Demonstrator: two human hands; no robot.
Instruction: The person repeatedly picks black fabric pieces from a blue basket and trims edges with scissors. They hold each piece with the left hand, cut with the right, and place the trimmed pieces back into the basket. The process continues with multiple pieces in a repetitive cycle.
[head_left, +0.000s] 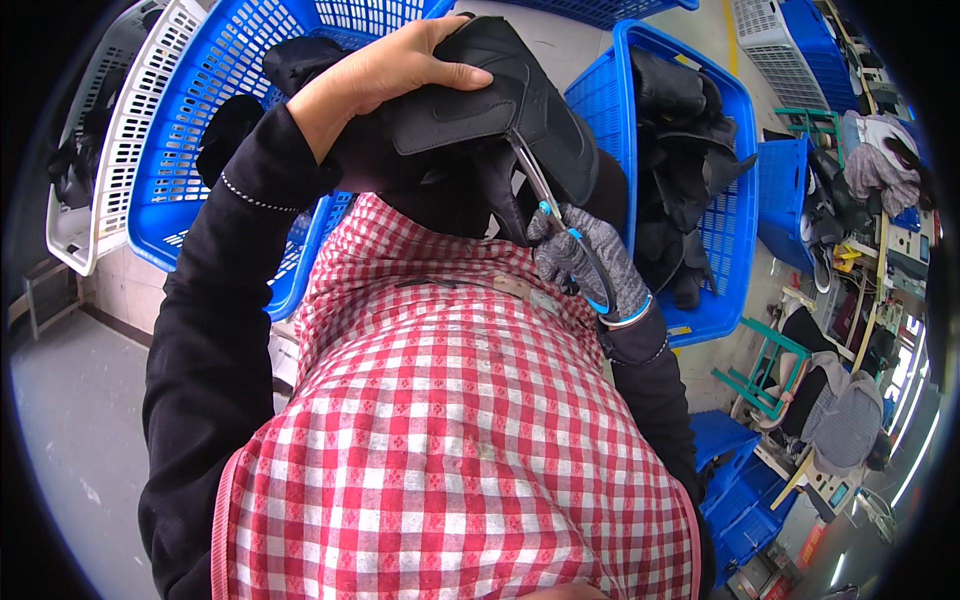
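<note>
the bare left hand point(385, 72) clamps a black padded fabric shoe upper point(500, 95) at twelve o'clock, over the red-checked apron point(450, 400). the grey-gloved right hand point(585, 262) (at two o'clock) is closed around blue-handled steel scissors point(560, 220), blades touching the upper's underside.

You had no clear packages, labels or signs before you; one small teal-lit screen point(836, 494) glowed at the frame's lower right.
</note>
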